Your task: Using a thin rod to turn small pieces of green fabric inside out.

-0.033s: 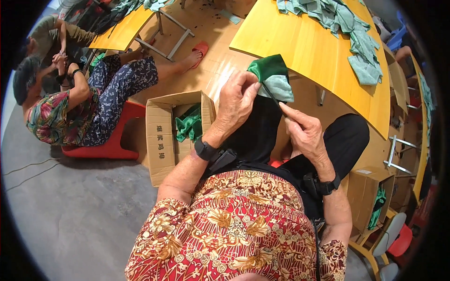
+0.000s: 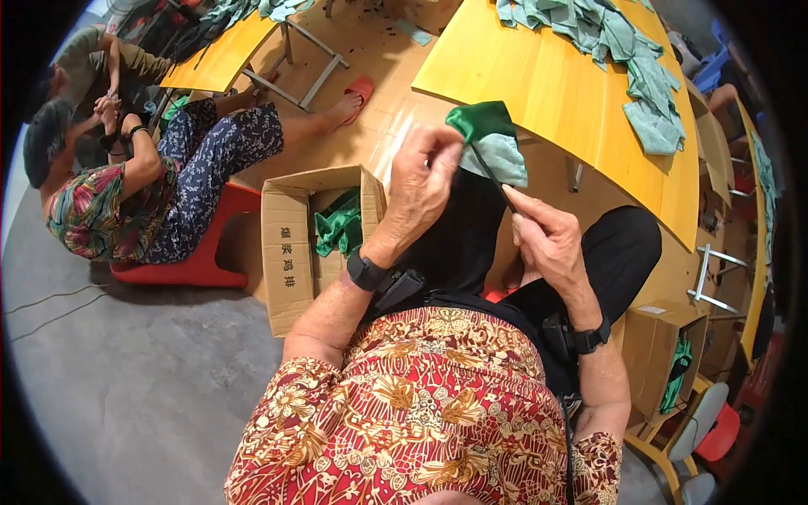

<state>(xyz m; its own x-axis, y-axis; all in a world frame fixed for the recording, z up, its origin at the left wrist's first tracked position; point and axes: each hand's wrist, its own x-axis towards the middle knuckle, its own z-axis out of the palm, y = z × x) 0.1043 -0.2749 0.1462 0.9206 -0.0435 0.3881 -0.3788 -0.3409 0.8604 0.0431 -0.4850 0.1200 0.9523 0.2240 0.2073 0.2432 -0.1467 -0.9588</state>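
My left hand point(image 2: 425, 177) is closed in a pinch at the near left edge of a small fabric piece. That piece has shiny dark green cloth point(image 2: 486, 120) above and pale green cloth point(image 2: 502, 156) below. From beside the left fingertips a thin black cord or stick point(image 2: 488, 173) runs straight down to the right; which it is I cannot tell. My right hand point(image 2: 547, 231) grips its lower end between thumb and fingers. Both hands are above my dark-trousered legs, with the fabric beyond them.
On my left stands an open cardboard box point(image 2: 282, 252) holding green cloth point(image 2: 339, 223). Pale green pieces point(image 2: 623, 55) lie heaped on a yellow table point(image 2: 480, 59) ahead. Another box point(image 2: 656, 345) is at right. A person point(image 2: 126, 185) sits on a red stool point(image 2: 198, 261) at left.
My left fingers have drawn slightly left and back, and more of the thin black piece shows between the hands. The green fabric has shifted slightly.
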